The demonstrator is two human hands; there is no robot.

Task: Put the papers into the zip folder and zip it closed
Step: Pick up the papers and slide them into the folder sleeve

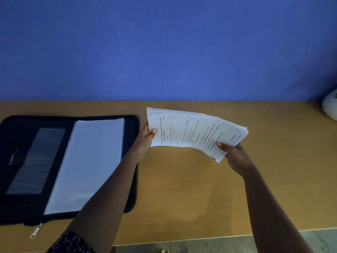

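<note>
Step in hand: papers picked up, not yet in. Stack of printed papers [197,133] is held off the counter [182,198], just right of the open black zip folder [21,161]. Left hand [145,138] pinches the stack's left edge, right hand [235,154] grips its right corner; sheets are fanned and sagging between them. Folder lies flat, clear sleeve [87,161] showing, zipper pull [36,230] at its near edge. Next, I'd say: square the stack, carry it left over the folder, lay it in, then zip.
</note>
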